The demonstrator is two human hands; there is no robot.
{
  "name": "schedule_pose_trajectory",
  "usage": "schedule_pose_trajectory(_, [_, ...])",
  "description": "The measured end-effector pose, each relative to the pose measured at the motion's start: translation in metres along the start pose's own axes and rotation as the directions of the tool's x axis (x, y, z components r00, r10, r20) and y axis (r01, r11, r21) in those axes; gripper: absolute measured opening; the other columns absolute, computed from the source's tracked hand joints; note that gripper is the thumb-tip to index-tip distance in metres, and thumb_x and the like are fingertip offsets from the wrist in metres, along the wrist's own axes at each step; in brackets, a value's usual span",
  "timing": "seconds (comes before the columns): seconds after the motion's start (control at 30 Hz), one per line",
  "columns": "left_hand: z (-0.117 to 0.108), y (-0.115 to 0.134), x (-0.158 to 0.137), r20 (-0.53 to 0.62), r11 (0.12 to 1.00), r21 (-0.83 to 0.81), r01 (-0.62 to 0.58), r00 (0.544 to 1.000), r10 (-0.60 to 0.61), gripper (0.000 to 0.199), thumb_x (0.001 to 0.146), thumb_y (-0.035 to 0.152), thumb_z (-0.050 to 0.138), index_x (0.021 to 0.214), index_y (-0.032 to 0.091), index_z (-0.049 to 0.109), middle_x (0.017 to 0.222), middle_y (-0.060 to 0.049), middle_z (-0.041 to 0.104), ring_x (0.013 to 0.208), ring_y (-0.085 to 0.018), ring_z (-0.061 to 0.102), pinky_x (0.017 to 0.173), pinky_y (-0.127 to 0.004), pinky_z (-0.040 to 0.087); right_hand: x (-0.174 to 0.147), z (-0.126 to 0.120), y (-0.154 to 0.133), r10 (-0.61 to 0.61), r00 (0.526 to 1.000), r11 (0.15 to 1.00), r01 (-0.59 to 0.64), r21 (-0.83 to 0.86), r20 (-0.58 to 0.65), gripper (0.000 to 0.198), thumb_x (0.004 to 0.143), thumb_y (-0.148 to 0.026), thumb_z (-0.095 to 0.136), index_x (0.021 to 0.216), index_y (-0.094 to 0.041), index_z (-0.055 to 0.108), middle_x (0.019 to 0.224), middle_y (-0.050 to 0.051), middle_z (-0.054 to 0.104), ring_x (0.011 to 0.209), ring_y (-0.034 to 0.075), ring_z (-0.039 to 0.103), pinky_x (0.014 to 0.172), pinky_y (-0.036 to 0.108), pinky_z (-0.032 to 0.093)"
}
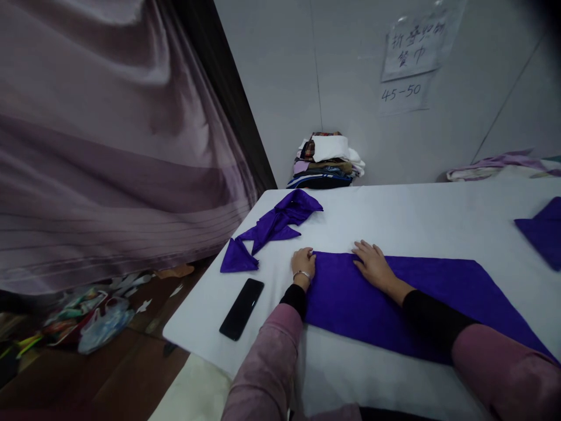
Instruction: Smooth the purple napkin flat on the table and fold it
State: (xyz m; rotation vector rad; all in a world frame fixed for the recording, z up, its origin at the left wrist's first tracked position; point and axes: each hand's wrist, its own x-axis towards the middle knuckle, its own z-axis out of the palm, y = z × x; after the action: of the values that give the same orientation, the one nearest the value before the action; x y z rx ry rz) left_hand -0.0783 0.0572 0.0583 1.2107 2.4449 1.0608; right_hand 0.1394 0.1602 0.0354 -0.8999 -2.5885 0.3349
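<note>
A purple cloth napkin [350, 298] lies spread on the white table in front of me, with a straight far edge and a slanted right side. My left hand [303, 264], wearing a bracelet, is closed at its far left corner, fingers curled over the edge. Flat on the far edge, to the right of that corner, rests my right hand [373, 266] with its fingers apart. My right forearm covers part of the cloth.
Crumpled purple cloth [276, 225] and a black phone [242, 309] lie on the table's left side. Another purple cloth [543, 234] is at the right edge. Folded clothes [326, 164] are piled beyond the far edge. A pink curtain [109, 146] hangs at left; bags [105, 324] sit on the floor.
</note>
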Motion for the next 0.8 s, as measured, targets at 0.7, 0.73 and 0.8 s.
schedule_pose_trajectory(0.7, [-0.001,-0.005,0.014,0.138,0.966,-0.251,0.057,0.990,-0.022,0.011,0.073,0.009,0.062,0.078,0.019,0.061,0.067,0.004,0.059,0.065,-0.011,0.055,0.064,-0.022,0.045,-0.018,-0.004,-0.044,-0.158,0.955,0.987,0.163,0.002,0.251,0.062,0.092,-0.055,0.031,0.141,-0.018,0.039,0.149,0.014,0.030,0.138,0.028,0.022,0.110,0.055,0.015])
schedule_pose_trajectory(0.73, [-0.002,-0.008,0.014,0.128,0.960,-0.267,0.080,0.991,-0.047,0.014,0.072,0.009,0.063,0.081,0.019,0.062,0.064,0.005,0.057,0.062,-0.010,0.054,0.061,-0.021,0.044,-0.019,-0.002,-0.049,-0.173,0.954,0.985,0.174,0.014,0.245,0.062,0.092,-0.056,0.032,0.141,-0.019,0.039,0.149,0.014,0.029,0.138,0.028,0.021,0.110,0.056,0.014])
schedule_pose_trajectory(0.8, [-0.004,-0.014,0.012,0.102,0.951,-0.285,0.121,0.990,-0.096,0.022,0.069,0.007,0.065,0.087,0.019,0.062,0.063,0.006,0.055,0.059,-0.009,0.053,0.058,-0.020,0.043,-0.021,0.001,-0.058,-0.204,0.948,0.979,0.200,0.041,0.244,0.063,0.092,-0.057,0.032,0.142,-0.020,0.037,0.150,0.013,0.028,0.139,0.028,0.019,0.110,0.056,0.013])
